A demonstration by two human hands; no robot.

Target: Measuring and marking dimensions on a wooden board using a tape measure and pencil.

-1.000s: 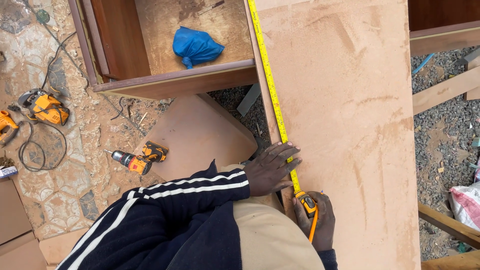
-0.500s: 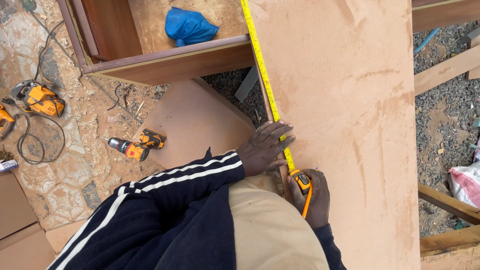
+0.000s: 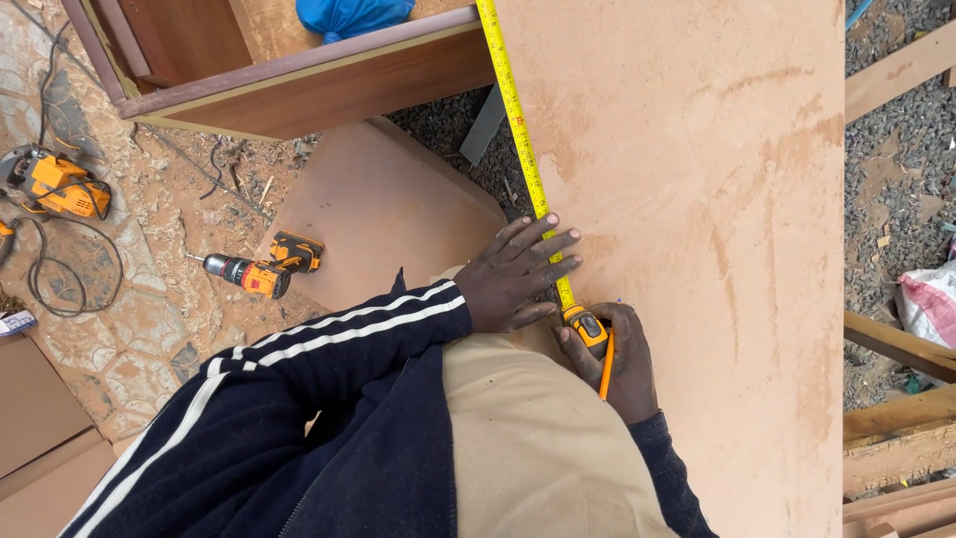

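A long, pale brown board (image 3: 697,199) runs from near me to the top of the view. A yellow tape measure blade (image 3: 513,110) lies along its left edge. My left hand (image 3: 513,274) rests flat with spread fingers, pressing the blade onto the board. Just below it, my right hand (image 3: 617,359) grips the yellow and black tape measure case (image 3: 586,327), with an orange strap hanging from it over my fingers. My dark sleeve with white stripes crosses in front of me.
A yellow cordless drill (image 3: 261,267) lies on the dirt ground at left, beside a smaller board (image 3: 378,209). A yellow corded power tool (image 3: 58,184) sits further left. A brown cabinet (image 3: 299,70) with a blue bag (image 3: 349,15) stands top left. Gravel and timber lie right.
Both hands, the tape case and the cabinet sit higher in the view than a second ago as my head tilts. My hands keep the same hold on the tape.
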